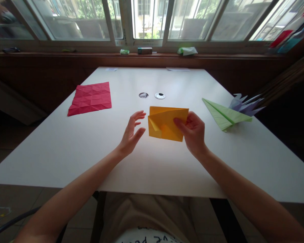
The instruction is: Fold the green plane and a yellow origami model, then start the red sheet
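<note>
A folded sheet of yellow paper (166, 123) is lifted over the middle of the white table (66, 148). My right hand (192, 133) pinches its right edge between thumb and fingers. My left hand (132, 133) hovers just left of the paper with fingers spread, touching nothing. The paper shows several folds and a loose flap at its left side.
A creased red sheet (90, 98) lies flat at the far left. A green folded paper plane (224, 114) and a purple folded figure (244, 104) rest at the right edge. Two small round table fittings (152, 95) sit beyond the yellow paper. Small items line the window sill.
</note>
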`<state>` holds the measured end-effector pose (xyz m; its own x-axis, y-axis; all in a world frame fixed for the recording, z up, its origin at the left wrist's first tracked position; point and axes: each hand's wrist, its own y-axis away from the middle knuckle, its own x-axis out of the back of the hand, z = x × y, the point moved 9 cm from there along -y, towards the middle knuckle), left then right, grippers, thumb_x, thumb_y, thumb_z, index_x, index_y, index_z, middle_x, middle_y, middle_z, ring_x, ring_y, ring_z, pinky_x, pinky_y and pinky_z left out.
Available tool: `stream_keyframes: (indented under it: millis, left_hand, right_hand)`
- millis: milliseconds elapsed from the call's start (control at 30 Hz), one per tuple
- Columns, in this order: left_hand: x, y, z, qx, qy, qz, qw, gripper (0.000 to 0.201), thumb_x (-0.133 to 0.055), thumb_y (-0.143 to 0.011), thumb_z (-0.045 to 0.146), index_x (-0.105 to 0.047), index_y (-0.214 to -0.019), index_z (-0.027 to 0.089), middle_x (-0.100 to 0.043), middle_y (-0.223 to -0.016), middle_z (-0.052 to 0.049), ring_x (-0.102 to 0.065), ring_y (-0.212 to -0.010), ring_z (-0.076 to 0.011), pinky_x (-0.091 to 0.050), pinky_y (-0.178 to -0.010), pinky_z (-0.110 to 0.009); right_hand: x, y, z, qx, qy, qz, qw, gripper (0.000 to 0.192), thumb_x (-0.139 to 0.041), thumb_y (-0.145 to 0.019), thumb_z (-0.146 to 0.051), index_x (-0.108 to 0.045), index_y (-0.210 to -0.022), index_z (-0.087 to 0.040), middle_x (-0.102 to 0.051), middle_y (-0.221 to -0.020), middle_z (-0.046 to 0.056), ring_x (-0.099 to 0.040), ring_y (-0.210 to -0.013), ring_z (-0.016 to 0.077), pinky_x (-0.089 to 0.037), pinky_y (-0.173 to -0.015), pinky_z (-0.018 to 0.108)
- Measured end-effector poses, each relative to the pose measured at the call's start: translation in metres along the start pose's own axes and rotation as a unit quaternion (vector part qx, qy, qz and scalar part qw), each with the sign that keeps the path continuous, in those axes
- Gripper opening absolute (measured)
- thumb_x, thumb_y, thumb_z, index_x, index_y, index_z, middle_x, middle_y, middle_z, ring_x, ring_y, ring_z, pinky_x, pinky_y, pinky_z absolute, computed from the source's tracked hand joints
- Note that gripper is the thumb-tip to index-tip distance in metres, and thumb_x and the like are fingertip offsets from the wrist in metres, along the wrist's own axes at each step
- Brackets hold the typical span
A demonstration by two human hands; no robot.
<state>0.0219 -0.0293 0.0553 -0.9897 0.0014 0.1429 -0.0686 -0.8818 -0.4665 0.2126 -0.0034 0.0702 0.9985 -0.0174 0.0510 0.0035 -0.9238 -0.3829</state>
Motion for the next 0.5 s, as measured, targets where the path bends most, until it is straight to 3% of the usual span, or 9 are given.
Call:
stream_keyframes:
  millis: [67,133,267,400,500]
  left_hand:
    - [-0.006,0.001,-0.004,0.012,0.016,-0.028,0.999,0.056,-0.053,-0.081,0.049,-0.037,-0.130,0.026,-0.044,-0.134,-0.009,-0.044,-0.121,-0.0217,-0.040,-0.096,-0.033]
    - [-0.009,0.000,-0.012,0.046,0.038,-0.040,0.997,0.051,-0.055,-0.082,0.045,-0.041,-0.126,0.024,-0.050,-0.127,-0.009,-0.050,-0.114,-0.0215,-0.044,-0.089,-0.031]
    - [0.001,-0.004,-0.018,0.078,0.058,0.005,0.995,0.045,-0.057,-0.080,0.044,-0.050,-0.119,0.022,-0.063,-0.099,-0.005,-0.060,-0.087,-0.0171,-0.048,-0.070,-0.025]
    - [0.010,-0.006,-0.016,0.082,0.049,0.035,0.995,0.053,-0.062,-0.078,0.039,-0.047,-0.127,0.027,-0.064,-0.082,-0.001,-0.057,-0.066,-0.0114,-0.045,-0.053,-0.020]
    - [0.009,-0.005,-0.019,0.089,0.037,0.036,0.995,0.042,-0.062,-0.077,0.038,-0.058,-0.116,0.024,-0.064,-0.081,-0.001,-0.054,-0.062,-0.0099,-0.043,-0.050,-0.020]
  right_hand:
    - [0.000,0.005,0.000,0.001,0.008,0.021,1.000,0.028,-0.066,-0.071,-0.042,-0.045,-0.075,-0.023,-0.055,-0.074,-0.001,-0.055,-0.072,0.0161,-0.048,-0.062,0.028]
    - [-0.009,0.008,0.004,-0.020,0.014,-0.016,1.000,0.033,-0.066,-0.070,-0.044,-0.041,-0.072,-0.023,-0.052,-0.069,-0.001,-0.053,-0.067,0.0152,-0.047,-0.058,0.028]
    - [-0.023,0.008,0.011,-0.066,0.015,-0.099,0.993,0.031,-0.067,-0.069,-0.042,-0.043,-0.072,-0.022,-0.052,-0.070,-0.001,-0.054,-0.067,0.0154,-0.047,-0.058,0.028]
    - [-0.015,-0.001,0.002,-0.017,0.053,-0.091,0.994,0.037,-0.069,-0.069,-0.034,-0.051,-0.100,-0.024,-0.061,-0.091,0.002,-0.060,-0.085,0.0190,-0.052,-0.074,0.033]
    - [-0.014,-0.005,-0.009,0.036,0.093,-0.108,0.989,0.043,-0.066,-0.072,-0.031,-0.053,-0.112,-0.026,-0.062,-0.101,0.003,-0.059,-0.094,0.0195,-0.049,-0.084,0.035]
